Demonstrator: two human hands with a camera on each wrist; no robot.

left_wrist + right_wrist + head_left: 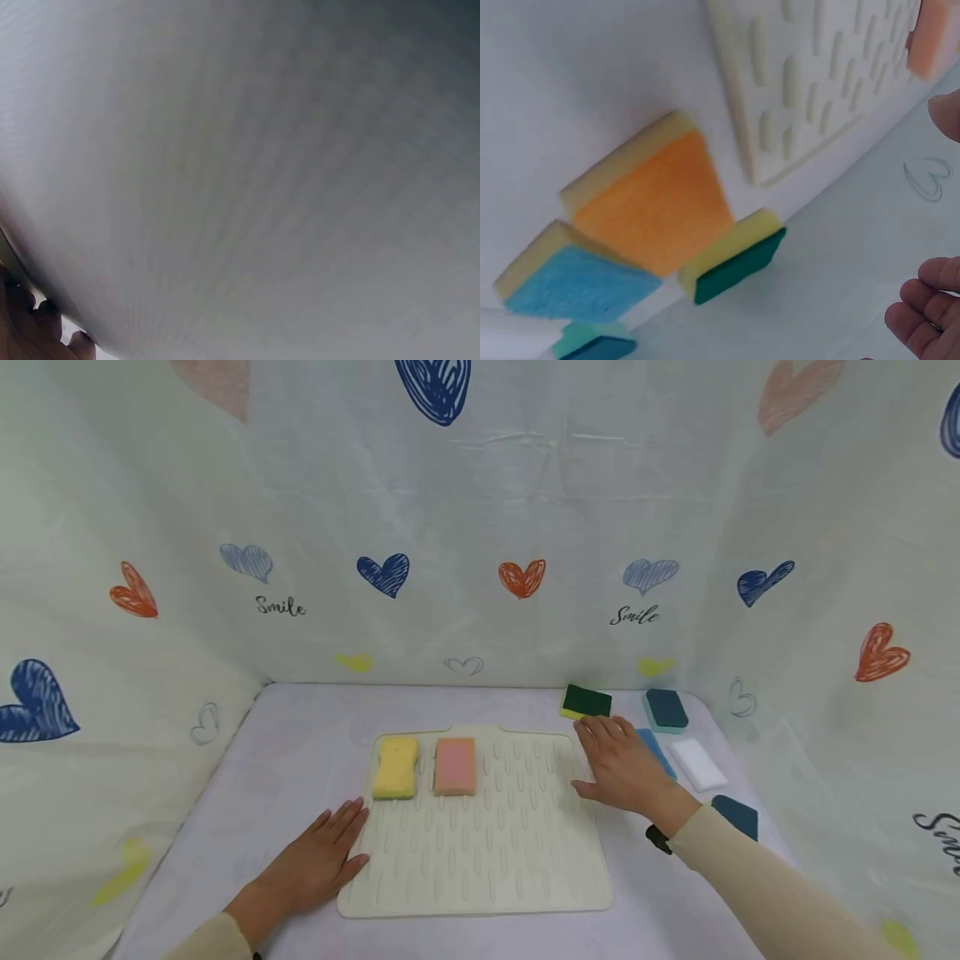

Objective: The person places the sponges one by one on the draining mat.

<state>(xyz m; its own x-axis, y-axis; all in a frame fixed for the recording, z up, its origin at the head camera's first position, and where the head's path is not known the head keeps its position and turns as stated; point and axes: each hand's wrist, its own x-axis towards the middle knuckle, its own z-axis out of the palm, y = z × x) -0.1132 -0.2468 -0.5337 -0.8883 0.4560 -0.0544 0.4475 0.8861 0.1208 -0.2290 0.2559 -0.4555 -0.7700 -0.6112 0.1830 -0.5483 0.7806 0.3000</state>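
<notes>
Reaching over orange-faced sponge [656,201], right hand [622,764] hovers just right of ribbed drying mat [487,852]; fingers extended, relaxed, grasping nothing. Sponge itself hidden under hand in head view, seen only from wrist. Green-backed sponge [587,701] just beyond fingertips; blue sponge [574,281] touching orange one. Step judged: pick-up approach; next move calls for lowering and pinching sponge edges. Left hand [318,860] flat, fingers straight, on mat's near-left edge. Yellow sponge [395,767], pink sponge [454,766] on mat. Left wrist view mostly blurred white.
</notes>
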